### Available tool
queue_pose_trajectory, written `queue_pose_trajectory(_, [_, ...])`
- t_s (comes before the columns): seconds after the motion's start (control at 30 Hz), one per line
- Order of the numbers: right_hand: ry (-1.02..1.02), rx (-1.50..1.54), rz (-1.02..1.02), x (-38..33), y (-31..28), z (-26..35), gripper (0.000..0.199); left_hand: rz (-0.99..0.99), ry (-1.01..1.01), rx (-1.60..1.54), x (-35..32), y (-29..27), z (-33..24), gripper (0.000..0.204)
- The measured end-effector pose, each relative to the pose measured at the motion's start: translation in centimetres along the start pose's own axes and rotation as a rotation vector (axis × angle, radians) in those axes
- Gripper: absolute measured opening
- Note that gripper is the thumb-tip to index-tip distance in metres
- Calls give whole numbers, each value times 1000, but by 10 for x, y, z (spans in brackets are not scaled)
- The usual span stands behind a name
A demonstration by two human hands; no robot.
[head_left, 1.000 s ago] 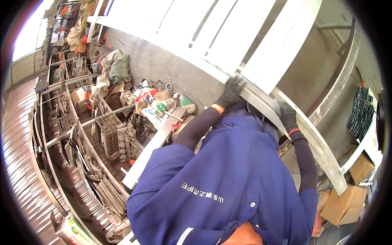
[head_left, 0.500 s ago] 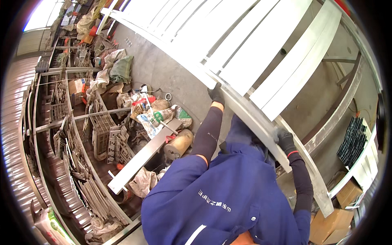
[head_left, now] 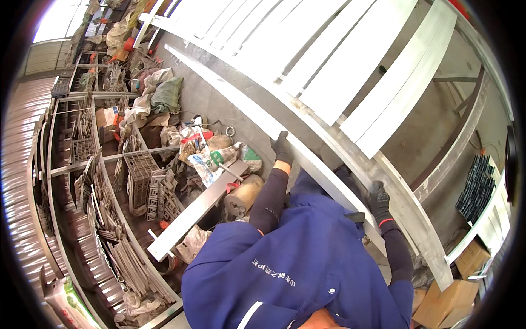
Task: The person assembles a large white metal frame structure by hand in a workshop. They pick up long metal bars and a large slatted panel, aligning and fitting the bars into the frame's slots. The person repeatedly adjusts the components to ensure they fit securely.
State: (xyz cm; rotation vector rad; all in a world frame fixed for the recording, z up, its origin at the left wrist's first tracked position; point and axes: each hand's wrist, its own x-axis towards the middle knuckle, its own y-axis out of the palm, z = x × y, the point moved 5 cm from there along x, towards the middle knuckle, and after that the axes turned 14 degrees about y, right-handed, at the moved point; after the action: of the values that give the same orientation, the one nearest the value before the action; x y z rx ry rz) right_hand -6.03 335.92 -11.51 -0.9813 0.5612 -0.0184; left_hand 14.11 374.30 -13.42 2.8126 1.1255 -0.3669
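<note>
The person wore a loose, bright blue work jacket with a short line of small white characters printed across the chest and a white diagonal stripe low on the front. A small round silver snap sat near the right side of the chest. Under the jacket's short sleeves, tight dark navy undersleeves ran down both forearms to the wrists. The left hand (head_left: pixel 281 147) was covered by a dark knitted work glove with an orange band at its cuff. The right hand (head_left: pixel 379 200) had a matching dark glove, its cuff edged with a thin red band. The jacket cloth looked smooth and fairly clean, creased at the shoulders.
</note>
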Motion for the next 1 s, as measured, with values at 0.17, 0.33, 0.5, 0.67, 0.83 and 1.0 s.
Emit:
queue_pose_trajectory(0.17, [-158, -109, 154, -30, 11, 26, 38, -5, -25, 34, 1, -39, -11, 48])
queue_pose_trajectory(0.33, [-100, -7, 325, -44, 9, 81, 42, -45, -35, 39, 20, -89, -12, 48])
queue_pose_trajectory(0.5, [44, -32, 288, -43, 42, 110, 54, -58, -50, 37, 53, -118, -7, 50])
queue_pose_trajectory(0.67, [-62, -199, 244, -56, 76, 122, 58, -70, -96, -49, 76, -166, -3, 49])
queue_pose_trajectory(0.83, [-266, -271, -11, -94, 43, 103, 54, -65, -173, 23, 88, -186, 14, 52])
queue_pose_trajectory(1.0, [-17, -253, 171, -120, 30, 57, 59, -3, -228, 4, 86, -185, 16, 53])
